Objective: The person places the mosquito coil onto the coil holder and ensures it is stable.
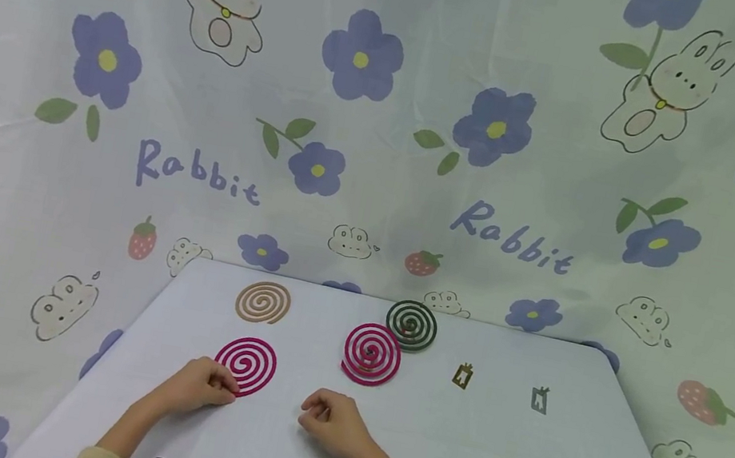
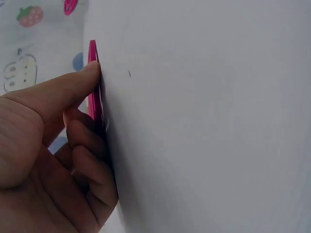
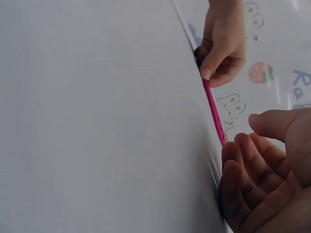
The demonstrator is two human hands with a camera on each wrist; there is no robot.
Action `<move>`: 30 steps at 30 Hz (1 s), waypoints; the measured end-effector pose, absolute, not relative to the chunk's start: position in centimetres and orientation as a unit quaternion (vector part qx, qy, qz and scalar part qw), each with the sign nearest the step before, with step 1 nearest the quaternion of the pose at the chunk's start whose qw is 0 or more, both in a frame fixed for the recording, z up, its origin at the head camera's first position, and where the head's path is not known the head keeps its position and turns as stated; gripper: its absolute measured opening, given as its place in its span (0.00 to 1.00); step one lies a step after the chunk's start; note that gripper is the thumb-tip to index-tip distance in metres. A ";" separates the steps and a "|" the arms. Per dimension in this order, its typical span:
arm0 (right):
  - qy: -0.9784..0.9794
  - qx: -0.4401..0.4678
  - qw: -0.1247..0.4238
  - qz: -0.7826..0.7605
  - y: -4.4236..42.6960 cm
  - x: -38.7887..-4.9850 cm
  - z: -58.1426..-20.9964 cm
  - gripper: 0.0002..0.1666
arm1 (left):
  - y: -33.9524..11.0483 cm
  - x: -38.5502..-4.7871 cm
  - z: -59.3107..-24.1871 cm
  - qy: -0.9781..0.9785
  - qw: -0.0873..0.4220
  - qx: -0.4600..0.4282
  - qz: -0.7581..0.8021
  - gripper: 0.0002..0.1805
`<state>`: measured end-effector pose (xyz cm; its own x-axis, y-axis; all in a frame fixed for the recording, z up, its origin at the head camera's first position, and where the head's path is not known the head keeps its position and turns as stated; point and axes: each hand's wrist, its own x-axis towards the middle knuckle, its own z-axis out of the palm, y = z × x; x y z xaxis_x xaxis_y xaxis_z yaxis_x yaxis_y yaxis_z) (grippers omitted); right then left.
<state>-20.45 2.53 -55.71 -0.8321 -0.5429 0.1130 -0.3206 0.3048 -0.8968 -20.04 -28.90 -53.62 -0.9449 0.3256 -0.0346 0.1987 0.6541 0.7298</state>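
Pinching the near edge of a pink spiral coil (image 1: 245, 363), my left hand (image 1: 198, 387) has its thumb and fingers closed down on that rim; the coil lies on the left part of the white surface (image 1: 468, 456). My right hand (image 1: 338, 423) is to the right of it, its fingers loosely bent and holding nothing — the thumb stands apart from the fingertips in the right wrist view.

Past my left hand, behind the pinched coil, is a tan coil (image 1: 264, 302). Beyond my right hand lies a second pink coil (image 1: 372, 356), its far edge meeting a dark green coil (image 1: 410, 326) — I can't tell whether one rests on the other. Farther right are two small stands, a gold piece (image 1: 464, 369) and a silver piece (image 1: 541, 391), well apart from both hands. A rabbit-and-flower cloth (image 1: 382, 142) hangs behind.
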 end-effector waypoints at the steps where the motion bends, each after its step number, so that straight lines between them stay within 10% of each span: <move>1: 0.802 -0.269 0.106 -0.523 2.4 -20.5 -55.8 0.05 | -28.7 -20.0 -53.6 0.905 0.082 0.147 0.390 0.03; 30: 0.798 -0.248 0.118 -0.536 0.8 -21.0 -55.2 0.08 | -27.1 -20.9 -53.8 0.892 0.117 0.168 0.404 0.04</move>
